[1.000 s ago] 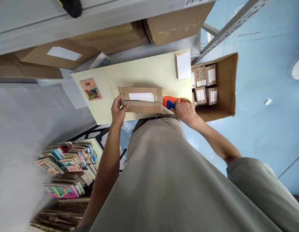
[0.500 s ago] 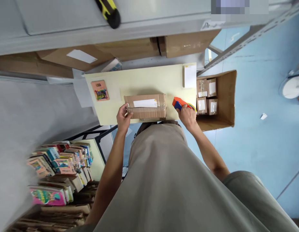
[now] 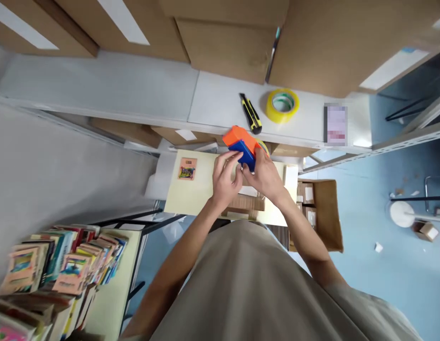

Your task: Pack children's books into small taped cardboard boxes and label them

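Observation:
An orange and blue tape dispenser (image 3: 245, 148) is raised above the work table, with part of a yellow tape roll showing at its right end. My right hand (image 3: 267, 177) is closed around that end. Curled fingers of my left hand (image 3: 225, 181) touch the dispenser's blue part from the left, thumb bent toward it; whether they hold any tape cannot be made out. Below both hands, a taped cardboard box (image 3: 243, 204) with a white label lies on the cream table (image 3: 202, 192), partly hidden by the hands.
On the grey shelf (image 3: 142, 90) ahead are a yellow-black utility knife (image 3: 251, 113) and a yellow tape roll (image 3: 282, 105), with large cartons behind. A small pink book (image 3: 187, 169) lies at the table's left. An open carton (image 3: 328, 215) holding small boxes stands right; stacked books (image 3: 63, 260) fill the lower left.
My right hand has brought the tape dispenser up and left. My left hand has let go of the cardboard box and come to the dispenser. The view has tilted up toward the shelf.

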Demonstrator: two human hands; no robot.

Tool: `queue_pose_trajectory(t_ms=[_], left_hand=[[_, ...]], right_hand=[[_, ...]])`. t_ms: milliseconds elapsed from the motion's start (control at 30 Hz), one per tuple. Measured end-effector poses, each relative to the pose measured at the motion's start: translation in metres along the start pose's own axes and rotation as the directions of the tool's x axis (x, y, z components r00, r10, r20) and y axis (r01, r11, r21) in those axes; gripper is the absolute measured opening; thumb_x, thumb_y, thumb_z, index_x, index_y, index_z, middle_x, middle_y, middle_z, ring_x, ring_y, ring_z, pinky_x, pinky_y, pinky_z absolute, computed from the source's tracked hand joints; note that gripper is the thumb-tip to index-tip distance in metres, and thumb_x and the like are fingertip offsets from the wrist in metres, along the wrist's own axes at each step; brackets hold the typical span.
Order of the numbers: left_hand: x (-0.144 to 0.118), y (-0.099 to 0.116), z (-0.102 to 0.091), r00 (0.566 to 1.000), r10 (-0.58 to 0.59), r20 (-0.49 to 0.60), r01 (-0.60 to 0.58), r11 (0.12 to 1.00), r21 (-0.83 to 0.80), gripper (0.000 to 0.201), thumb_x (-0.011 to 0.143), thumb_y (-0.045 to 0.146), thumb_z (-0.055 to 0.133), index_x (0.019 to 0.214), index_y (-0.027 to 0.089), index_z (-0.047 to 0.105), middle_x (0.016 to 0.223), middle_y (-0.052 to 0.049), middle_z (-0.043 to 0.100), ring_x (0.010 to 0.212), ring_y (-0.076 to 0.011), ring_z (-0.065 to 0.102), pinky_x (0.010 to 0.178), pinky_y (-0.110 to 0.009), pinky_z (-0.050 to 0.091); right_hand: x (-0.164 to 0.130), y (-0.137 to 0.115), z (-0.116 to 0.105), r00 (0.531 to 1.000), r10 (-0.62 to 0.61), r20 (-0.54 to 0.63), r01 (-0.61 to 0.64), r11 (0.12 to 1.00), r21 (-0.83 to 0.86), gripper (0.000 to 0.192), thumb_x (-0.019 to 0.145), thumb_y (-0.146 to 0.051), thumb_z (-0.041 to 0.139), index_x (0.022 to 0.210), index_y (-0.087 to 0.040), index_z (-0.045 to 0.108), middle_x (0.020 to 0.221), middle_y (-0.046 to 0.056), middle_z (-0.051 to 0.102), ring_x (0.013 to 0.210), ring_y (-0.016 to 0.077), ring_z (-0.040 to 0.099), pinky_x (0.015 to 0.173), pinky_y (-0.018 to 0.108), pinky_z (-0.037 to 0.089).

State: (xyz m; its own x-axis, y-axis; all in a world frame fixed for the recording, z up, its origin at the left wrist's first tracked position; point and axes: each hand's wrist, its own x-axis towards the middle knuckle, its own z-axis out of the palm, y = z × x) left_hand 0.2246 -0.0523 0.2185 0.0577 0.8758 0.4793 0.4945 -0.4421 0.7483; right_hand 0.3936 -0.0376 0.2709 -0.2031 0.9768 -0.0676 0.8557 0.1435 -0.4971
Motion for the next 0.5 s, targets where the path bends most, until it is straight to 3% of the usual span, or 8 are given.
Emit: queue_pose_trajectory(t_ms=[133,267,400,500], left_hand=[[0.052,-0.037,-0.002,0.995,0.014,-0.103,-0.015,1.000,-0.013,0.055,0.115,0.031,0.057,0.171,0.029,0.059,0.170,-0.017,0.059,0.165,-0.0338,0.056,0.141,-0.053,0.047],[0.077,-0.071,0.001,0.998,-0.037,-0.041,0.037,0.999,-0.006,0.070,0.107,0.024,0.062,0.176,0.024,0.051,0.176,-0.018,0.057,0.168,-0.0351,0.054,0.142,-0.056,0.046],[0.060,-0.089,0.008,0.992,-0.121,0.031,0.122,0.992,-0.035,0.075,0.106,0.026,0.063,0.179,0.023,0.046,0.177,-0.018,0.058,0.166,-0.0348,0.057,0.140,-0.058,0.048],[0.025,-0.105,0.008,0.967,-0.239,0.090,0.243,0.969,-0.038,0.070,0.108,0.031,0.064,0.176,0.023,0.051,0.174,-0.018,0.062,0.163,-0.0355,0.061,0.139,-0.059,0.049]], right_hand=[[0.087,-0.040,-0.007,0.987,-0.143,-0.078,0.126,0.974,-0.186,0.062,0.116,-0.030,0.041,0.174,-0.009,0.037,0.156,0.028,0.067,0.146,0.0449,0.065,0.129,0.064,0.046],[0.150,-0.059,-0.004,0.992,-0.121,-0.024,0.106,0.939,-0.327,0.065,0.115,-0.024,0.043,0.177,-0.007,0.039,0.160,0.028,0.066,0.151,0.0438,0.063,0.136,0.064,0.039],[0.179,-0.061,0.006,0.991,-0.134,-0.011,0.124,0.941,-0.316,0.069,0.110,-0.017,0.048,0.177,0.001,0.043,0.165,0.031,0.064,0.161,0.0418,0.055,0.143,0.063,0.030],[0.162,-0.050,0.014,0.988,-0.133,-0.075,0.106,0.950,-0.294,0.074,0.112,-0.022,0.046,0.183,-0.005,0.035,0.178,0.027,0.054,0.172,0.0404,0.042,0.146,0.066,0.023]])
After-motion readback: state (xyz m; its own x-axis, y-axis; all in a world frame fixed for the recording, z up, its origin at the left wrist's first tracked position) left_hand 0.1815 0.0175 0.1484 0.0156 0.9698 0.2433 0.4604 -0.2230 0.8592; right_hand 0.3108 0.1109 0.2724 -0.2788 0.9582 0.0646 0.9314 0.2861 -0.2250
